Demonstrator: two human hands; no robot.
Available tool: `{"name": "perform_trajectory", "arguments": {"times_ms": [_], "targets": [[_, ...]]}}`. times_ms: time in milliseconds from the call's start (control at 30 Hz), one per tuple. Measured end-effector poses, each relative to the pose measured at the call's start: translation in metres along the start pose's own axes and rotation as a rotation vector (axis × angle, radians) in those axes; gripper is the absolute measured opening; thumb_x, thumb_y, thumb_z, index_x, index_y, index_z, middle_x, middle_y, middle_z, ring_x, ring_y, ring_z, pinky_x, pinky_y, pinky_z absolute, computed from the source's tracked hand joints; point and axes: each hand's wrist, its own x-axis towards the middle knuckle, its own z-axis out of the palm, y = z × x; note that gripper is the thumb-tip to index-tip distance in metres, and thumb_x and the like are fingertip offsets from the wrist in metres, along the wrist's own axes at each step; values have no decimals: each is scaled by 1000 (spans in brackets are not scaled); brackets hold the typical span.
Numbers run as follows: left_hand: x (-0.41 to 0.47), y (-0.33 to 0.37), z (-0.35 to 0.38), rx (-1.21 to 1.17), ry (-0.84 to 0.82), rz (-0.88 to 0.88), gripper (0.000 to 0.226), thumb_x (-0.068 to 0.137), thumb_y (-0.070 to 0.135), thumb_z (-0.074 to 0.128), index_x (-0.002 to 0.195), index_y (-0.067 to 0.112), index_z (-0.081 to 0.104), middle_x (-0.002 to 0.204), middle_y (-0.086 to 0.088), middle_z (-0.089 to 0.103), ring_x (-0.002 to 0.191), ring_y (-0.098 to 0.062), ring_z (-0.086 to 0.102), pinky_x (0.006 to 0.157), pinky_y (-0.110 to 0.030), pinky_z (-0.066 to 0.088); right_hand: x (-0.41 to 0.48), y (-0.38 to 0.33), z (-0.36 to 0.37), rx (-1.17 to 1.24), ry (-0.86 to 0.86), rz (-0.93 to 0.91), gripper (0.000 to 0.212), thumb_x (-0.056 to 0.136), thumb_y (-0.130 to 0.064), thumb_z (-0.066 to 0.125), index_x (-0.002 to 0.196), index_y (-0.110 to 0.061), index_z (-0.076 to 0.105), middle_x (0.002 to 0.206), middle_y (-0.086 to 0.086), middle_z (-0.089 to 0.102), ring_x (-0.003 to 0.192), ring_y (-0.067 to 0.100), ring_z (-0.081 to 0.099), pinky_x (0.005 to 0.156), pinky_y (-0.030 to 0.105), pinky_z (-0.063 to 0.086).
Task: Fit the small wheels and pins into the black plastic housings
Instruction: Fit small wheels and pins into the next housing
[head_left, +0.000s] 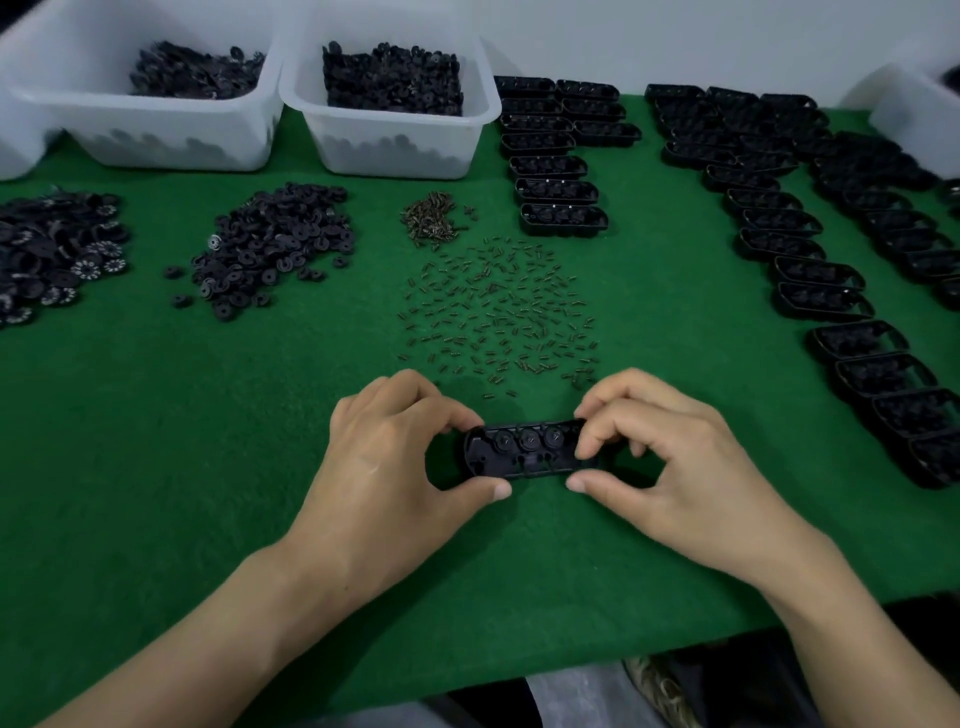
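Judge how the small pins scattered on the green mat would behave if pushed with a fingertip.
The pins look like tiny cylinders, so probably light and prone to roll. The green mat looks felt-like, which likely checks rolling. Their small size probably makes pinching one fiddly.

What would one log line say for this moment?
left hand: grips housing | right hand: grips housing | wheels: three seated

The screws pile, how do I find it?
On the green mat, find the white bin beside the housing rows. Just in front sits the screws pile, a tight brownish heap, unlike the black wheels leftward and the thinly scattered pins.
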Motion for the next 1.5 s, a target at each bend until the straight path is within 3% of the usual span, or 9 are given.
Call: {"name": "perform_trajectory", "arguments": {"times_ms": [133,200,333,600,700,800,933,1200,1500], "targets": [[4,4,-2,26,15,5,44,60,50,69,96,23,68,83,11,50,83,-10,47,80,-31,41,-1,0,5,8,61,9,10,72,-12,76,74,-16,67,98,-4,56,84,8,56,72,14,43],[11,8,-4,3,33,15,48,62,46,70,103,20,68,84,11,51,82,-7,48,77,-20,40,3,0,0,13,123,20,11,71,-9,76,71,-15,66,97,-4,57,78,10,57,70,19,46],[41,24,-8,-128,54,12,49,73,33,69,119,21,59,86,16,51,83,3,47,74,-7,38,22,6,-21,-42,279,45,12,69,-10,77,68,-14,67,94,-3,61,70,8,57,71,11,44],[146,55,5,-603,-106,-147,41,89,0,52,128,13,49,119,3,58,105,-4,55,87,-13,43,82,60,-73,-115,468,180,14,68,-6,78,65,-16,69,92,-3,65,66,-1,55,73,5,43],[188,63,11,-779,-127,-261,43,89,-8,45,129,7,46,127,-5,55,114,-13,52,102,-30,39,113,89,-86,-145,488,246,13,68,-5,78,64,-14,69,94,1,68,65,-1,55,70,4,40],[225,69,18,-926,-141,-325,46,90,-11,41,133,3,39,133,-11,49,117,-19,50,104,-35,39,146,118,-95,-147,498,304,10,70,-6,77,66,-12,71,99,4,70,66,-10,51,77,16,43],[262,72,30,-1037,-163,-386,49,88,-15,37,135,1,36,138,-15,42,123,-24,46,104,-35,39,182,148,-100,-141,484,385,13,73,-9,75,63,-15,70,103,4,70,69,4,57,92,32,47],[305,66,44,-1180,-163,-481,44,93,-5,35,137,-3,30,142,-23,33,129,-34,38,104,-39,38,217,179,-94,-142,426,415,6,75,-6,74,69,-8,72,106,7,69,93,19,63,98,37,44],[325,61,52,-1283,-129,-540,46,98,12,35,141,-1,23,148,-24,22,134,-37,28,106,-44,31,235,186,-92,-223,383,400,5,82,-7,66,84,-6,71,103,12,68,93,26,61,90,39,48]]}}
